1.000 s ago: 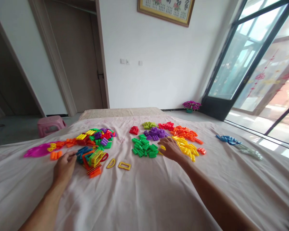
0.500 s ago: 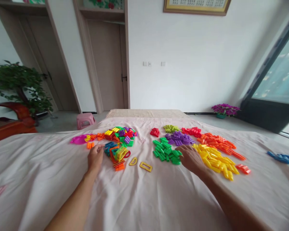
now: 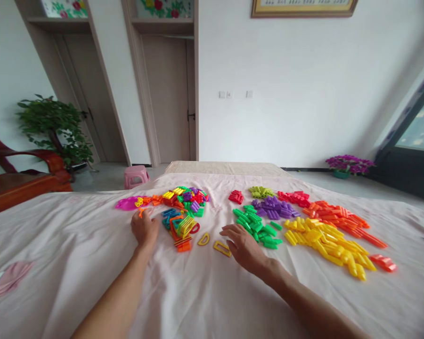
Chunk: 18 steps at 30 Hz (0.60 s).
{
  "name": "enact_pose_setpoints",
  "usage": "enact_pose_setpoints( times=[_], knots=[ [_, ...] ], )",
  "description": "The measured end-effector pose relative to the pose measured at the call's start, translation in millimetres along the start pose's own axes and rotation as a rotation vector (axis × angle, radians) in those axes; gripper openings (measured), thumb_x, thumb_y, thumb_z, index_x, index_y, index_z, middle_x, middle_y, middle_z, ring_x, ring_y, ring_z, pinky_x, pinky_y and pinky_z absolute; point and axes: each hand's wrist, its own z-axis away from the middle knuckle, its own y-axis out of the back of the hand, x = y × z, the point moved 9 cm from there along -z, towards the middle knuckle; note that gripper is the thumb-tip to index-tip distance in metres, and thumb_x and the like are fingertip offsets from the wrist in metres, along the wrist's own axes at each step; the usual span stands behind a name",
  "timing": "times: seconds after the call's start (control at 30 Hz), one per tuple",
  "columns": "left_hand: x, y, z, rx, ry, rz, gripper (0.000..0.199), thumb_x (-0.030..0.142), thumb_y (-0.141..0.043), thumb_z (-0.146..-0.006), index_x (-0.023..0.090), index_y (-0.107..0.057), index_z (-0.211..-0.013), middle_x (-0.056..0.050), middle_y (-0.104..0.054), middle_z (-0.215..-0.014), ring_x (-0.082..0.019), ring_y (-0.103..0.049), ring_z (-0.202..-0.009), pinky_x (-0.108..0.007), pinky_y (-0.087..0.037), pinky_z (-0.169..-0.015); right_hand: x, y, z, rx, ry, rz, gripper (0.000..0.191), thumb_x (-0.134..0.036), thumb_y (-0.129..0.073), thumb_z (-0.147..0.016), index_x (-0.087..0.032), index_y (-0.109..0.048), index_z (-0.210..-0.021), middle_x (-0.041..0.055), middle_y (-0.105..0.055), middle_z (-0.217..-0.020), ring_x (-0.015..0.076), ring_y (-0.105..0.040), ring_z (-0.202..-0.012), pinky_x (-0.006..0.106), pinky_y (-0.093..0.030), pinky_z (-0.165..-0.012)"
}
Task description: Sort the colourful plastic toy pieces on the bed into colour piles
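My left hand [image 3: 144, 228] is at the left of the cloth, fingers curled round a small orange plastic block [image 3: 140, 213] that shows at the fingertips. Just right of it lies a pile of colourful flat plastic pieces, with blue blocks [image 3: 170, 213] and yellow ones [image 3: 186, 227]. My right hand [image 3: 243, 246] is open and palm down, its fingers stretched leftwards above the cloth. A yellow rectangular frame [image 3: 222, 248] lies by its fingertips, and a yellow D-shaped ring [image 3: 204, 239] is further left. Beyond that hand spreads a pile of green blocks [image 3: 256, 223].
Sorted piles lie on the right: purple [image 3: 273, 208], yellow [image 3: 327, 242], orange [image 3: 335, 217] and lime [image 3: 260, 191]. A mixed pile [image 3: 189, 197] and a magenta piece [image 3: 127, 203] sit at back left. A pink stool [image 3: 136, 177] stands beyond the wrinkled cloth [image 3: 191, 296].
My right hand has moved left, from between the green and yellow piles towards the yellow frame. My left hand has shifted off the blue blocks onto the orange ones. The view has turned slightly left.
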Motion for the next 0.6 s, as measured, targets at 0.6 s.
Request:
enact_pose_setpoints(
  times=[0.6],
  knots=[
    [7,-32.3,-23,-0.235,0.035,0.527,0.041,0.050,-0.059,-0.079,0.016,-0.066,-0.100,-0.010,-0.071,-0.097,-0.023,-0.066,-0.089,-0.035,-0.053,-0.084,1,-23,2,0.031,-0.033,-0.091,0.025,-0.017,-0.050,-0.096,-0.021,-0.071,-0.110,0.0086,-0.070,-0.110,0.0226,-0.060,-0.102,0.037,-0.050,-0.093]
  ],
)
